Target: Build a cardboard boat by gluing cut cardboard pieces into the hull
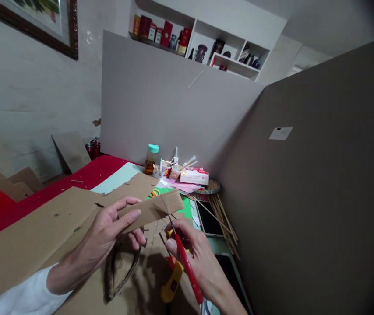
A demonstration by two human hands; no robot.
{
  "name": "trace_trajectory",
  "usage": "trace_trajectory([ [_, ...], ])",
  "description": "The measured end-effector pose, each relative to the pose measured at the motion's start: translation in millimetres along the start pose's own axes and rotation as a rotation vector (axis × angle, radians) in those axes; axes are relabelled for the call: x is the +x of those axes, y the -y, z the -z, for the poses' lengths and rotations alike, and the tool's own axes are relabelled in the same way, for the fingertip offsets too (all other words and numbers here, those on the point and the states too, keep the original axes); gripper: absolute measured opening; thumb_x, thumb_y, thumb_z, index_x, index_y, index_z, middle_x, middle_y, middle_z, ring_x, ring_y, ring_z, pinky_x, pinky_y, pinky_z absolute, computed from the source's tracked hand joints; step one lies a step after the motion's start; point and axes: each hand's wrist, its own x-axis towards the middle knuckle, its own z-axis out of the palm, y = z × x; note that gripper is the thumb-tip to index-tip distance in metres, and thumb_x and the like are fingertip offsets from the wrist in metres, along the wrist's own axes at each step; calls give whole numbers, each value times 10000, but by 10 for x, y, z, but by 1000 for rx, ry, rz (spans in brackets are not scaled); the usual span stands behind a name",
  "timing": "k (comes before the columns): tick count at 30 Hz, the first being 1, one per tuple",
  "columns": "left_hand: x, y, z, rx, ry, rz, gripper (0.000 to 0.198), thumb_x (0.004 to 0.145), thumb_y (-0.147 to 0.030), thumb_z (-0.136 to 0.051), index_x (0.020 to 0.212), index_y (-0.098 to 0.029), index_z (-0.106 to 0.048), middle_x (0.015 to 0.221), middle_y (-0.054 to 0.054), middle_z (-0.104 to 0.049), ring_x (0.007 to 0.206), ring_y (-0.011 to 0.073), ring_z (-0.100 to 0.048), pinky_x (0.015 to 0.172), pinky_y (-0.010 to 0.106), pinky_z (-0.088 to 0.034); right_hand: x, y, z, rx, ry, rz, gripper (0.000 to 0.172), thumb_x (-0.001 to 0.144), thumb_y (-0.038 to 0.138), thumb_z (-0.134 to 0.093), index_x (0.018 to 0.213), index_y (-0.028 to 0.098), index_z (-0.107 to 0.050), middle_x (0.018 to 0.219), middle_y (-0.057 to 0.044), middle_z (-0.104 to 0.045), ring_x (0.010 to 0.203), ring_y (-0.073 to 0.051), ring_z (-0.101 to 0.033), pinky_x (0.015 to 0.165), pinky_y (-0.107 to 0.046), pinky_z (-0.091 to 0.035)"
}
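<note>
My left hand (110,229) pinches a strip of brown cardboard (154,210) between thumb and fingers, its far end raised toward the right. My right hand (193,249) is closed around red-handled scissors (187,267). One slim metal blade crosses the front of the strip near its far end; the other is partly hidden. Beneath my left hand lies a curved, dark-edged cardboard loop (123,271). A yellow utility knife (172,282) rests below my right hand. More flat cardboard (52,232) covers the table under both hands.
Grey panels (174,105) stand behind and to the right (312,197). Along the back are a green-lidded bottle (150,159), paper cups (174,172) with sticks, and a tissue pack (194,176). Thin wooden sticks (224,223) lie beside a dark-screened tablet (208,217) at right.
</note>
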Motion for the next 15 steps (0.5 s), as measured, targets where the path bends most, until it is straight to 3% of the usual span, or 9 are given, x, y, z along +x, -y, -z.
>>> trace_trajectory([
  [4,-7,0,5,2,-21,0,632,747,-493,-826,1188,-196,-484,546,45,-727,463,198,-655,467,245,-533,-7,29,16,-29,-21,0,303,937,515,-615,965,218,-667,805,-4,-624,767,-191,-537,701,-290,-430],
  [10,16,-1,25,13,-23,-10,662,718,-490,-864,1178,-211,-479,545,25,-716,477,204,-659,468,245,-518,12,78,26,14,-22,26,300,917,492,-633,864,199,-589,728,39,-505,691,-147,-439,648,-271,-345],
  [15,98,-61,165,110,90,45,490,751,-470,-852,1082,-216,-597,715,27,-759,607,201,-709,585,269,-555,22,58,13,25,-31,32,270,925,443,-625,829,193,-584,721,40,-514,687,-136,-446,651,-260,-346],
])
